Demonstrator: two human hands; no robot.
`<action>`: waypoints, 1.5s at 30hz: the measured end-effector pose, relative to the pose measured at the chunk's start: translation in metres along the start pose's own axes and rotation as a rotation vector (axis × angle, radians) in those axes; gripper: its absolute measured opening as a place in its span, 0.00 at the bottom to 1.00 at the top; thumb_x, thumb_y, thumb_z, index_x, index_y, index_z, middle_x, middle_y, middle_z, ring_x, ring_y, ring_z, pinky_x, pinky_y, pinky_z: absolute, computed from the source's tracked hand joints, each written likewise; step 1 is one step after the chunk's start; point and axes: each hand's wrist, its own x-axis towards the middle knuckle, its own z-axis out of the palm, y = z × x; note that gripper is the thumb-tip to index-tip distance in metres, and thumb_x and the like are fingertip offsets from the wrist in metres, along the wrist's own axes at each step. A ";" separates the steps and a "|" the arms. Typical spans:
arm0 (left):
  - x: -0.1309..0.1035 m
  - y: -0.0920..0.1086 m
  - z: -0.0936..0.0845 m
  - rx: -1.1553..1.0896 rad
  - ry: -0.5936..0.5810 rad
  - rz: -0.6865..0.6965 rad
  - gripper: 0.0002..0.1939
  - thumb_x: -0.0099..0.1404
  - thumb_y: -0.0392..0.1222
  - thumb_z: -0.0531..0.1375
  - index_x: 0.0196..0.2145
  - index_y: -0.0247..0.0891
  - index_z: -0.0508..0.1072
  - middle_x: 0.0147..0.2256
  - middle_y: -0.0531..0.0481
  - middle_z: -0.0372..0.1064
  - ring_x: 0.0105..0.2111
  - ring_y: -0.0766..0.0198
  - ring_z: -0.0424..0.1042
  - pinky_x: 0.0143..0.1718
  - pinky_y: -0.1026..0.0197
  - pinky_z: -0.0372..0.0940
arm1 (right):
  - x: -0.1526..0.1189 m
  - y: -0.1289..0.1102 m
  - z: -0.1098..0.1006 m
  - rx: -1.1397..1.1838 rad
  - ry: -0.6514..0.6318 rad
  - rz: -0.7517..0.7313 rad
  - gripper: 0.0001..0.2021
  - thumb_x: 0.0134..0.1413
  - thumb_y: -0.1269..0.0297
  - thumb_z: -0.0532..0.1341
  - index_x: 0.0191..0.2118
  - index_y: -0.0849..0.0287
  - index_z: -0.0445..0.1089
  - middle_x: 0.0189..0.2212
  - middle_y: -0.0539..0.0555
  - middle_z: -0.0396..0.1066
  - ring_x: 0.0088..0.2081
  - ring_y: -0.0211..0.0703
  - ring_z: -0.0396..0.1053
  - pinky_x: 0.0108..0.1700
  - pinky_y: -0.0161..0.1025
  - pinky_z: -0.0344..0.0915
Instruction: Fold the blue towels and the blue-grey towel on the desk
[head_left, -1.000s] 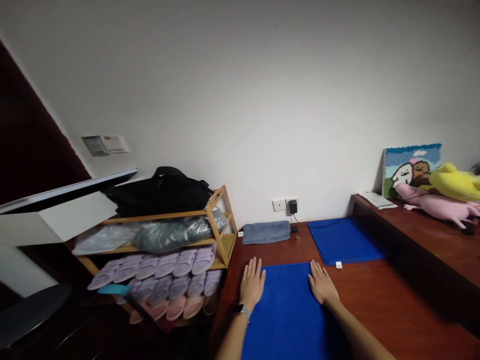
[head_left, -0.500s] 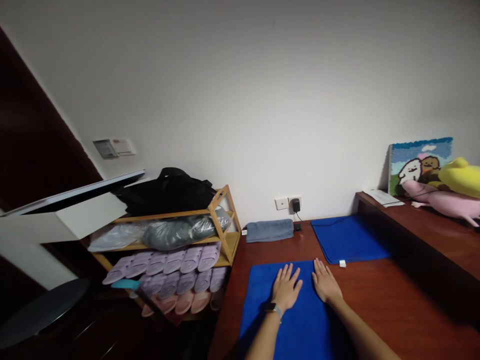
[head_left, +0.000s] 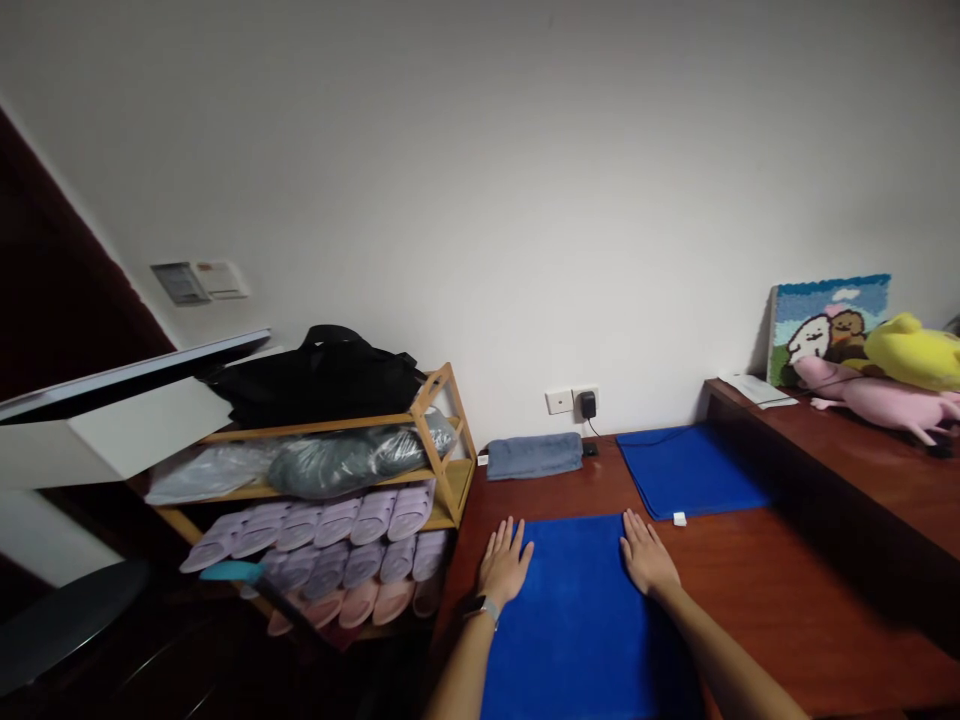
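On the table (head_left: 757,590), the left hand (head_left: 505,565) and right hand (head_left: 646,556) lie flat, fingers slightly spread, at the cloth's (head_left: 574,610) side edges; its near end is cut off.

The near end of the blue cloth (head_left: 577,620) is cut off by the bottom edge — as are both forearms; the yellow plush (head_left: 911,352) is cropped at right.
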 end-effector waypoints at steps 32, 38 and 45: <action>0.006 -0.003 0.011 0.003 0.018 -0.026 0.38 0.78 0.58 0.38 0.74 0.30 0.53 0.75 0.39 0.45 0.75 0.51 0.46 0.74 0.45 0.47 | 0.004 -0.007 -0.014 -0.042 -0.038 0.010 0.34 0.71 0.57 0.40 0.76 0.68 0.46 0.76 0.60 0.43 0.77 0.49 0.41 0.76 0.51 0.42; -0.005 0.029 -0.005 0.020 0.091 0.054 0.35 0.79 0.52 0.37 0.75 0.32 0.52 0.75 0.41 0.46 0.75 0.53 0.46 0.75 0.45 0.45 | -0.011 -0.016 -0.024 -0.018 -0.009 0.049 0.34 0.72 0.56 0.37 0.76 0.69 0.45 0.76 0.59 0.42 0.77 0.49 0.40 0.76 0.51 0.43; -0.018 0.164 0.019 -0.137 0.037 0.354 0.35 0.79 0.56 0.35 0.75 0.36 0.53 0.75 0.43 0.47 0.75 0.53 0.45 0.75 0.44 0.47 | -0.038 -0.024 -0.012 0.004 -0.015 0.045 0.33 0.71 0.57 0.40 0.76 0.67 0.48 0.76 0.59 0.43 0.77 0.52 0.40 0.76 0.55 0.41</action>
